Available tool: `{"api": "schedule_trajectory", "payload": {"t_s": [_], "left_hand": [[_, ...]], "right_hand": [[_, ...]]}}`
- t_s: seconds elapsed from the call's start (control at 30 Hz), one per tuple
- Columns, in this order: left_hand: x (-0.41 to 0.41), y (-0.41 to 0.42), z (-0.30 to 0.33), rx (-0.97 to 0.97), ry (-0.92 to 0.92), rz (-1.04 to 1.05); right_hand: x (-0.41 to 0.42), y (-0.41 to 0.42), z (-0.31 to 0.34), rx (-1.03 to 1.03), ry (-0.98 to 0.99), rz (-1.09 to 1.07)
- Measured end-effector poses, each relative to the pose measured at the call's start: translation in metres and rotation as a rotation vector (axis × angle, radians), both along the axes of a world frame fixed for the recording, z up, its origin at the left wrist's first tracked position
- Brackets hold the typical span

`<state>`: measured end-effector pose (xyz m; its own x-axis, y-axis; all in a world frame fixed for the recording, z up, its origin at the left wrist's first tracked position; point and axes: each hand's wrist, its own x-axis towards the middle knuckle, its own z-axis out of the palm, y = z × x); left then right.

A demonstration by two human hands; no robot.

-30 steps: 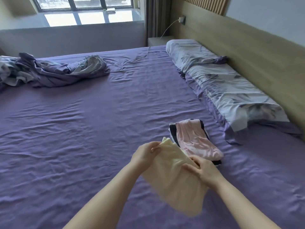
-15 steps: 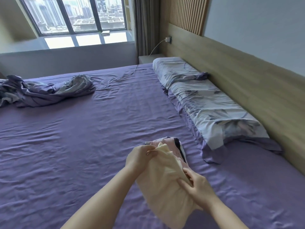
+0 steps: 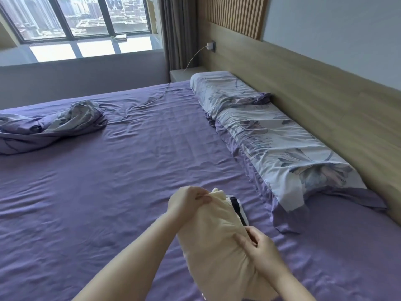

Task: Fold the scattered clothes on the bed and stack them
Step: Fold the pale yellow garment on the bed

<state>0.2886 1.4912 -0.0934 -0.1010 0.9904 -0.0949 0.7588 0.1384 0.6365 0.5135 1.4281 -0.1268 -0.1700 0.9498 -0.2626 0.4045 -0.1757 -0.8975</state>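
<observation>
Now | both hands, left hand (image 3: 186, 203) and right hand (image 3: 259, 249), grip cream garment (image 3: 217, 242) | purple bed (image 3: 108, 192) | window (image 3: 86, 25)

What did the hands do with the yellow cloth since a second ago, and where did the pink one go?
The yellow cloth went forward over the stack. It now hides the pink cloth; only a dark and white edge shows. The left hand still pinches the top and the right hand still grips the side. The view also tipped up. The pillows and crumpled blanket stayed put.
</observation>
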Motion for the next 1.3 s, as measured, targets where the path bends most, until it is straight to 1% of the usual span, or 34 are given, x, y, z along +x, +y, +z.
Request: {"api": "schedule_trajectory", "payload": {"t_s": [0.1,0.2,0.3,0.37,0.43,0.5,0.53,0.57,0.6,0.63,0.73,0.8,0.87,1.0,1.03,1.07,1.13,1.17,1.23,1.3], "left_hand": [[0.007,0.024,-0.008,0.057,0.090,-0.040],[0.020,0.038,-0.026,0.080,0.146,-0.055],[0.037,0.033,-0.051,0.080,0.239,-0.036],[0.048,0.016,-0.068,0.107,0.217,-0.015],[0.057,-0.009,-0.085,0.122,0.217,0.000],[0.063,-0.030,-0.101,0.071,0.238,0.007],[0.066,-0.039,-0.109,0.039,0.247,0.007],[0.068,-0.045,-0.116,0.023,0.270,0.008],[0.069,-0.050,-0.121,0.025,0.311,0.016],[0.068,-0.051,-0.124,0.045,0.351,0.035],[0.067,-0.053,-0.138,0.100,0.480,0.029],[0.068,-0.053,-0.150,0.115,0.518,0.002],[0.071,-0.050,-0.160,0.078,0.507,0.004],[0.072,-0.042,-0.171,-0.053,0.490,-0.022],[0.072,-0.041,-0.173,-0.083,0.459,-0.040],[0.071,-0.043,-0.173,-0.114,0.388,-0.049],[0.072,-0.050,-0.168,-0.086,0.283,0.009],[0.075,-0.054,-0.164,-0.057,0.219,0.086],[0.079,-0.062,-0.156,-0.057,0.007,0.354],[0.080,-0.064,-0.150,-0.157,-0.277,0.612]], "right_hand": [[-0.008,0.016,-0.015,-0.056,0.006,-0.051],[-0.009,0.029,-0.035,-0.043,-0.047,-0.113],[-0.006,0.039,-0.059,-0.018,-0.214,-0.123],[-0.004,0.041,-0.073,0.008,-0.399,-0.084],[-0.004,0.040,-0.080,0.147,-0.529,-0.043],[-0.006,0.037,-0.081,0.335,-0.590,0.016],[-0.008,0.037,-0.080,0.403,-0.631,0.059],[-0.010,0.039,-0.079,0.427,-0.679,0.130],[-0.011,0.042,-0.080,0.430,-0.721,0.212],[-0.013,0.045,-0.081,0.382,-0.759,0.286],[-0.010,0.050,-0.109,0.182,-0.826,0.396],[-0.006,0.051,-0.129,0.099,-0.829,0.386],[-0.005,0.054,-0.139,0.074,-0.818,0.387],[-0.005,0.062,-0.148,0.105,-0.773,0.381],[-0.004,0.062,-0.148,0.106,-0.752,0.379],[-0.003,0.062,-0.147,0.109,-0.727,0.377],[0.000,0.058,-0.142,0.166,-0.623,0.369],[0.002,0.056,-0.138,0.198,-0.532,0.353],[0.006,0.054,-0.132,0.194,-0.347,0.240],[0.008,0.056,-0.130,0.080,-0.267,0.060]]}}
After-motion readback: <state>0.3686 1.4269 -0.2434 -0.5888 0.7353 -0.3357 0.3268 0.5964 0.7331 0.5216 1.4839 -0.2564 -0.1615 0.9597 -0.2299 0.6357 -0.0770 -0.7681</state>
